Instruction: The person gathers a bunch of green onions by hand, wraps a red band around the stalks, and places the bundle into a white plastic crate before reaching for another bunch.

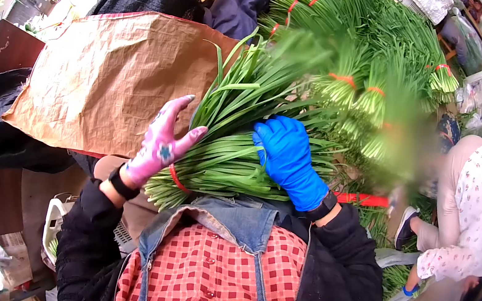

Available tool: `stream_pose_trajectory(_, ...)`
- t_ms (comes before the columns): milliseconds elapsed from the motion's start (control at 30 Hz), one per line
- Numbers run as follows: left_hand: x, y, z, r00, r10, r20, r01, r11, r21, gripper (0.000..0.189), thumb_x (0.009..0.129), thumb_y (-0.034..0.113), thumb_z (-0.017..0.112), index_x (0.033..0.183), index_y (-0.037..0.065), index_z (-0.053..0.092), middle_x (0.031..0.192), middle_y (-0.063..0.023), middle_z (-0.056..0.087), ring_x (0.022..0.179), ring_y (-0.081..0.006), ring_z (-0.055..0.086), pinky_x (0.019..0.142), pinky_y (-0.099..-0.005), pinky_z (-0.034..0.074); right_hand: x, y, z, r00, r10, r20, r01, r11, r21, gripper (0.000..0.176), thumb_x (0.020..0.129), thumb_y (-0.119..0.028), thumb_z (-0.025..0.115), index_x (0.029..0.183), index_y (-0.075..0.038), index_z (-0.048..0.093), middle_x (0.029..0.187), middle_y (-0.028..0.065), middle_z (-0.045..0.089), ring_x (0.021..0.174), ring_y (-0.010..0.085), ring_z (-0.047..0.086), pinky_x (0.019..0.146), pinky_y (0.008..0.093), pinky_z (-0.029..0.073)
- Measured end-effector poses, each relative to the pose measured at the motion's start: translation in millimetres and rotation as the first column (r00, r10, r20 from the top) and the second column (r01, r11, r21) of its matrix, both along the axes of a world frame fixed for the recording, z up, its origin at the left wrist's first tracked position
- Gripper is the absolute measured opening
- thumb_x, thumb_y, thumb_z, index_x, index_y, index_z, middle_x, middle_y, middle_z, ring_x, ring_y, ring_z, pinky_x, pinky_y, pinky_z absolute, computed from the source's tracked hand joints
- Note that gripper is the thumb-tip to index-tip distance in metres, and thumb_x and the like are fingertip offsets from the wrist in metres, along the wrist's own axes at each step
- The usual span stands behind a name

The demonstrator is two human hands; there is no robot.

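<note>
**At the lap, 12 o'clock of the wearer: banded green leaves between two gloved hands**

The leafy bundle (pixel 220 166) is laid crosswise above the checked shirt (pixel 217 265), its cut ends toward 8 o'clock, where it is ringed by a red band (pixel 177 179). The left hand (pixel 164 142), in a patterned pink glove, is held at the bundle's 9 o'clock side; its fingers are open, with the thumb spread toward the leaves. The right hand (pixel 288 157), in a blue glove, is set on the leaves, its fingers bent inward; whether any leaves are gripped cannot be told.

Edges: the left hand is bordered at 11 o'clock by a brown woven sheet (pixel 120 79), over whose broad face room for movement is seen. At 1 o'clock, tied bunches (pixel 341 87) are heaped, and reach is narrowed there. A red strip (pixel 361 199) lies just beside the right wrist. Another person (pixel 476 204) is bent over at 3 o'clock, well apart.

Obscured: the right fingertips are partly hidden by leaves. Leaf tips at 1 to 2 o'clock are blurred. The outer margins are cut off by the dark lens border.
</note>
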State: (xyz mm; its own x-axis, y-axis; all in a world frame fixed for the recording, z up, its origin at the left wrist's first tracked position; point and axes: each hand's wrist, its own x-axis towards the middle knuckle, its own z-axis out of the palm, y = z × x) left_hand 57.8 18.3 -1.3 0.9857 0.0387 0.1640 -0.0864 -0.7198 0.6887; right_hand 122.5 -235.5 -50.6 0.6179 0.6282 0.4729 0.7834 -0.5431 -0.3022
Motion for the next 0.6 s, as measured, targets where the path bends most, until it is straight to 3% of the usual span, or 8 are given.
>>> stream_pose_trajectory(33,4.5,4.0,-10.8,0.967,0.04,-0.252,-0.112,0.955,-0.275,0.061,0.087,0.026,0.075,0.134,-0.002,0.049,0.128,-0.019,0.058,0.114,-0.0275,0.06,0.1,-0.0378,0.047,-3.9,0.2,-4.2,1.0,-0.027,-0.009,0.028,0.999,0.043,0.019,0.082,-0.019,0.065,0.096,-0.007,0.062,0.09,0.0118,0.061,0.089,0.0315,0.058,0.08,0.0439,0.046)
stream_pose_trajectory(67,13.5,6.2,-14.5,0.913,-0.09,-0.399,-0.153,0.83,-0.536,0.062,0.087,0.026,0.076,0.135,-0.002,0.049,0.126,-0.0157,0.06,0.112,-0.0212,0.06,0.098,-0.0354,0.048,-6.8,0.0,-6.4,0.998,-0.055,-0.019,0.056,0.995,0.084,0.026,0.081,-0.016,0.066,0.104,-0.006,0.064,0.096,0.0126,0.063,0.095,0.0327,0.058,0.085,0.0444,0.046)
stream_pose_trajectory(267,15.4,-7.6,7.6,0.863,-0.231,-0.449,-0.049,0.847,-0.529,0.067,0.081,0.02,0.082,0.135,-0.001,0.049,0.119,-0.0092,0.064,0.107,-0.0149,0.06,0.096,-0.031,0.048,-8.5,-8.8,-15.1,0.989,-0.059,-0.132,0.084,0.979,0.186,0.029,0.086,-0.022,0.065,0.11,-0.005,0.066,0.103,0.0145,0.065,0.099,0.0332,0.06,0.089,0.043,0.047)
stream_pose_trajectory(333,14.5,-11.7,6.4,0.836,-0.348,-0.424,-0.035,0.738,-0.674,0.069,0.08,0.02,0.083,0.136,0.0,0.049,0.119,-0.0079,0.065,0.107,-0.0144,0.06,0.097,-0.03,0.047,-1.5,-13.4,-14.5,0.825,0.116,-0.553,0.105,0.93,0.352,0.035,0.087,-0.029,0.069,0.111,-0.003,0.067,0.104,0.0165,0.065,0.099,0.0332,0.062,0.09,0.0409,0.048)
stream_pose_trajectory(367,14.5,-9.8,3.2,0.803,-0.374,-0.464,-0.027,0.754,-0.656,0.07,0.08,0.024,0.082,0.137,0.0,0.048,0.122,-0.0096,0.062,0.112,-0.0172,0.058,0.1,-0.0323,0.044,1.3,-13.8,-13.6,0.824,0.125,-0.552,0.097,0.93,0.355,0.035,0.087,-0.029,0.069,0.111,-0.003,0.067,0.104,0.0165,0.065,0.099,0.0332,0.062,0.09,0.0409,0.048)
stream_pose_trajectory(467,6.3,-3.2,-14.9,0.876,-0.286,-0.389,0.012,0.819,-0.573,0.072,0.08,0.027,0.082,0.138,0.0,0.048,0.127,-0.012,0.058,0.117,-0.0196,0.054,0.103,-0.0345,0.042,11.3,-13.9,-9.1,0.418,0.284,-0.863,0.235,0.884,0.404,0.05,0.088,-0.041,0.072,0.115,0.0,0.065,0.11,0.014,0.068,0.102,0.0231,0.064,0.091,0.0354,0.049)
stream_pose_trajectory(533,-1.5,-0.6,-14.0,0.883,-0.27,-0.384,0.05,0.867,-0.495,0.073,0.083,0.025,0.079,0.142,0.0,0.044,0.13,-0.0126,0.056,0.12,-0.0204,0.053,0.105,-0.035,0.04,10.4,-10.3,-9.7,0.377,0.28,-0.883,0.227,0.896,0.382,0.055,0.088,-0.042,0.072,0.122,0.001,0.062,0.116,0.0125,0.066,0.107,0.0199,0.061,0.095,0.035,0.047)
stream_pose_trajectory(600,-11.1,-7.0,7.5,0.842,-0.32,-0.435,-0.055,0.751,-0.658,0.073,0.087,0.023,0.076,0.145,0.001,0.039,0.131,-0.0114,0.057,0.12,-0.019,0.053,0.105,-0.0341,0.041,7.0,-4.1,-1.8,0.333,0.433,-0.838,0.233,0.823,0.518,0.059,0.088,-0.039,0.073,0.129,0.001,0.057,0.122,0.0124,0.064,0.112,0.0204,0.059,0.099,0.0353,0.045)
